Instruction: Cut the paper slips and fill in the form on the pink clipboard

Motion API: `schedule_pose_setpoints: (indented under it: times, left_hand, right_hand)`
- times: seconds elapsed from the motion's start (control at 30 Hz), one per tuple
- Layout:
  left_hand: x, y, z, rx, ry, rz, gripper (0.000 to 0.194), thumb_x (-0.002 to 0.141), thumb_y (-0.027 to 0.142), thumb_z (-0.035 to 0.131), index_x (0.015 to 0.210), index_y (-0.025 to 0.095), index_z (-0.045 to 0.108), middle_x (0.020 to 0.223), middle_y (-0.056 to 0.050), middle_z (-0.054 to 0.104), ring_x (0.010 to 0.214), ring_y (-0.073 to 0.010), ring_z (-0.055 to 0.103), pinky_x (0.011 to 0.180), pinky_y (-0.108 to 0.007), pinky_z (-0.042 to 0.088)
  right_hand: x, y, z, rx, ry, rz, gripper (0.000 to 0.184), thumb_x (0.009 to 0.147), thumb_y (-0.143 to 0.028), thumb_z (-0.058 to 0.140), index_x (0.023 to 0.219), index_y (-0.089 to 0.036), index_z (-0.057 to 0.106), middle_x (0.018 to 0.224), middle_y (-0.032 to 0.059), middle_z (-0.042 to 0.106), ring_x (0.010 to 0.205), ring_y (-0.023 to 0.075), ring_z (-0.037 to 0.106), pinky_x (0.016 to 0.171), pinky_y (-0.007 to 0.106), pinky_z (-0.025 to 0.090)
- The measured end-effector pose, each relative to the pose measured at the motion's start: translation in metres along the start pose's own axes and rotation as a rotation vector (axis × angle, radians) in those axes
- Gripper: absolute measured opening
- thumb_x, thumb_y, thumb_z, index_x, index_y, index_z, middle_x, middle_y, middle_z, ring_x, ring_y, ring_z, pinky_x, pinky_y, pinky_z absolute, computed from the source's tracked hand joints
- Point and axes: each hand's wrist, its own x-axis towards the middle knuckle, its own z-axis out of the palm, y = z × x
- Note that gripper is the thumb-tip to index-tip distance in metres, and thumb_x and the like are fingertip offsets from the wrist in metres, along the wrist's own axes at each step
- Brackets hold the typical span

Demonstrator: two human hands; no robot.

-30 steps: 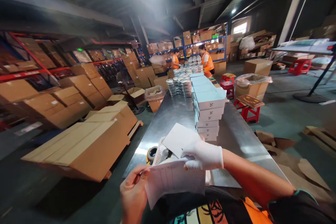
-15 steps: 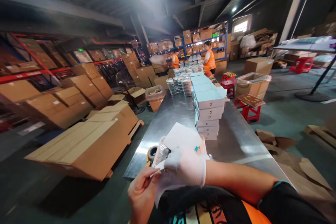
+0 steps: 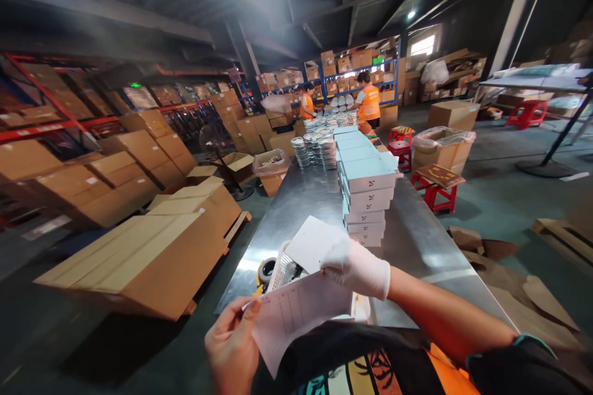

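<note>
A printed sheet of paper [image 3: 301,311] with table lines is stretched between my two hands, close to my body. My bare left hand [image 3: 234,339] pinches its left edge between thumb and fingers. At the upper right corner, my right hand [image 3: 359,266], in a white glove, grips the sheet. Behind the paper stands a white plastic basket [image 3: 280,268], partly hidden. A white card or paper [image 3: 311,241] lies on the basket, overlapped by my right hand. Black and yellow tape rolls [image 3: 266,271] sit on the basket's left side.
On the metal table [image 3: 306,194] rise stacked light-blue and white boxes [image 3: 368,182], with piles of round packs [image 3: 327,151] beyond. Two people in orange vests [image 3: 369,102] are at the far end. Cartons [image 3: 139,247] stand left; red stools [image 3: 438,191] right.
The sheet has been opened out between my hands, its printed side now showing. My right hand has moved right and up, my left hand slightly left and down.
</note>
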Motion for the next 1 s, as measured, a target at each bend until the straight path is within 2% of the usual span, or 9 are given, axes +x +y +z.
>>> schedule_pose_setpoints:
  times: [0.17, 0.43, 0.53, 0.67, 0.77, 0.83, 0.9, 0.97, 1.0]
  left_hand:
    - [0.004, 0.007, -0.001, -0.004, 0.021, -0.050, 0.053, 0.043, 0.054, 0.100, 0.071, 0.016, 0.075, 0.068, -0.001, 0.071, 0.068, -0.0147, 0.062, 0.064, -0.020, 0.053]
    - [0.004, 0.019, -0.002, 0.029, 0.010, -0.126, 0.062, 0.037, 0.061, 0.100, 0.069, 0.014, 0.075, 0.066, -0.004, 0.071, 0.063, -0.0173, 0.064, 0.057, -0.023, 0.056]
    - [0.007, 0.016, -0.002, 0.006, -0.003, -0.127, 0.063, 0.037, 0.062, 0.100, 0.070, 0.014, 0.077, 0.071, -0.006, 0.074, 0.067, -0.0203, 0.068, 0.060, -0.026, 0.059]
    - [0.015, 0.012, -0.004, -0.054, -0.022, -0.181, 0.065, 0.036, 0.060, 0.102, 0.074, 0.014, 0.077, 0.073, -0.006, 0.075, 0.069, -0.0195, 0.069, 0.062, -0.024, 0.060]
    - [0.020, 0.011, -0.006, -0.127, 0.026, -0.250, 0.065, 0.035, 0.057, 0.103, 0.076, 0.016, 0.074, 0.074, -0.004, 0.075, 0.068, -0.0182, 0.068, 0.059, -0.024, 0.060]
    - [0.021, 0.009, -0.006, -0.171, 0.039, -0.301, 0.067, 0.030, 0.053, 0.105, 0.075, 0.016, 0.072, 0.075, -0.003, 0.075, 0.068, -0.0185, 0.068, 0.059, -0.024, 0.060]
    - [0.021, 0.007, -0.007, -0.182, 0.008, -0.343, 0.069, 0.029, 0.053, 0.105, 0.076, 0.016, 0.070, 0.075, -0.003, 0.074, 0.070, -0.0197, 0.069, 0.061, -0.026, 0.060]
    - [0.019, 0.004, -0.009, -0.107, -0.023, -0.274, 0.071, 0.038, 0.060, 0.102, 0.086, 0.018, 0.072, 0.084, -0.005, 0.075, 0.080, -0.0221, 0.071, 0.068, -0.029, 0.061]
    - [0.018, 0.004, -0.010, -0.024, -0.025, -0.151, 0.070, 0.047, 0.064, 0.099, 0.094, 0.019, 0.073, 0.094, -0.007, 0.077, 0.088, -0.0237, 0.072, 0.075, -0.031, 0.061]
  right_hand:
    - [-0.005, 0.010, -0.008, -0.045, 0.061, -0.074, 0.025, 0.096, -0.019, 0.055, 0.079, -0.018, 0.073, 0.075, 0.0030, 0.069, 0.072, 0.0152, 0.057, 0.071, 0.027, 0.042]
    - [-0.012, 0.018, -0.020, 0.128, 0.125, -0.040, 0.017, 0.092, -0.017, 0.060, 0.087, -0.016, 0.076, 0.080, 0.0045, 0.073, 0.076, 0.0159, 0.060, 0.075, 0.027, 0.043]
    - [-0.012, 0.021, -0.022, 0.199, 0.094, 0.023, 0.019, 0.093, -0.021, 0.058, 0.086, -0.014, 0.074, 0.078, 0.0044, 0.071, 0.074, 0.0155, 0.058, 0.072, 0.026, 0.042]
    - [-0.012, 0.020, -0.024, 0.319, 0.096, 0.151, 0.030, 0.096, -0.033, 0.052, 0.076, -0.015, 0.064, 0.070, 0.0009, 0.059, 0.067, 0.0136, 0.049, 0.065, 0.026, 0.038]
    - [-0.011, 0.010, -0.018, 0.530, 0.134, 0.303, 0.021, 0.081, -0.037, 0.069, 0.083, -0.016, 0.066, 0.077, 0.0000, 0.061, 0.072, 0.0146, 0.051, 0.068, 0.026, 0.040]
    - [-0.009, 0.001, -0.010, 0.667, 0.164, 0.375, 0.025, 0.070, -0.033, 0.075, 0.087, -0.016, 0.069, 0.079, -0.0007, 0.063, 0.074, 0.0152, 0.053, 0.070, 0.026, 0.043]
    - [-0.007, -0.006, 0.000, 0.765, 0.226, 0.362, 0.024, 0.070, -0.033, 0.072, 0.088, -0.017, 0.070, 0.081, 0.0004, 0.066, 0.075, 0.0164, 0.057, 0.071, 0.027, 0.046]
    - [-0.006, -0.010, 0.007, 0.828, 0.272, 0.311, 0.023, 0.074, -0.035, 0.068, 0.089, -0.016, 0.071, 0.087, 0.0028, 0.071, 0.081, 0.0188, 0.063, 0.075, 0.028, 0.049]
    - [-0.006, -0.010, 0.010, 0.831, 0.281, 0.297, 0.023, 0.076, -0.035, 0.067, 0.088, -0.016, 0.072, 0.088, 0.0035, 0.072, 0.082, 0.0194, 0.064, 0.075, 0.029, 0.050]
